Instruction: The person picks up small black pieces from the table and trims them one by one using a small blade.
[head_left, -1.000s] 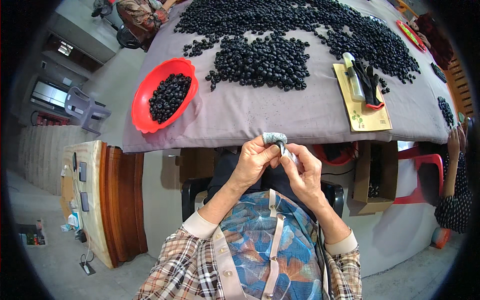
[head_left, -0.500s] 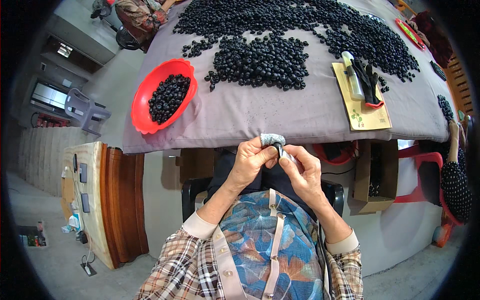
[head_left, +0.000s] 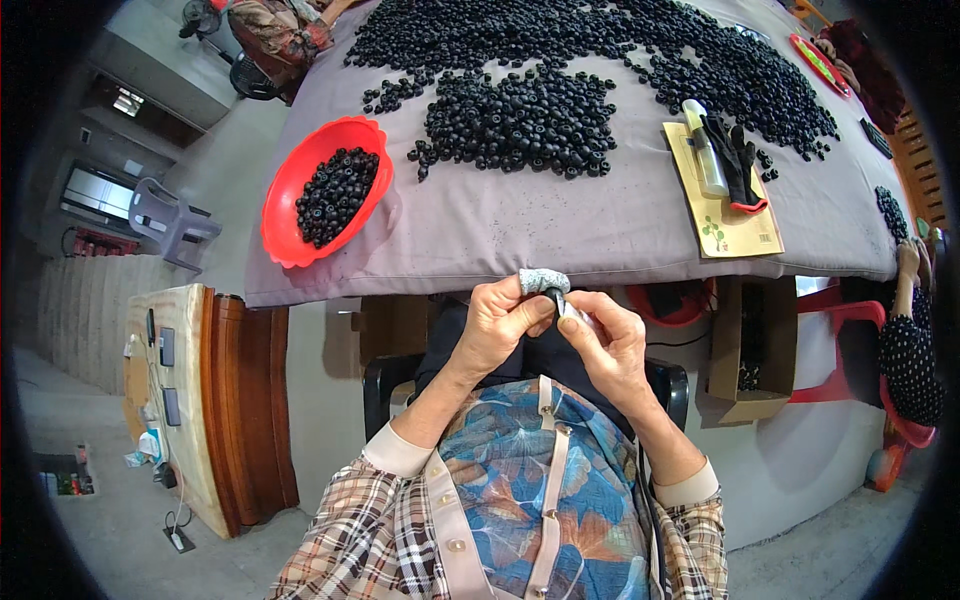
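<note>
In front of the table's near edge, my left hand (head_left: 497,322) and my right hand (head_left: 607,335) meet close together. A speckled grey-white cloth sleeve (head_left: 543,281) covers my left forefinger. Between my left thumb and that finger is pinched a small dark round bead (head_left: 552,295). My right fingers close on a slim tool (head_left: 561,307) with a dark, blade-like tip at the bead; its handle is mostly hidden in the hand. On the table to the left rests a red scalloped bowl (head_left: 292,244) partly filled with black beads (head_left: 338,196).
A heap of black beads (head_left: 520,120) lies on the grey cloth (head_left: 450,235), with a wider spread behind. To the right, a yellow card (head_left: 735,240) bears a clear tube (head_left: 705,150) and a black glove (head_left: 735,165). An open cardboard box (head_left: 755,405) stands below; another person's arm (head_left: 908,280) is far right.
Both hands stay in nearly the same place. The tool in my right hand has tilted slightly against the bead.
</note>
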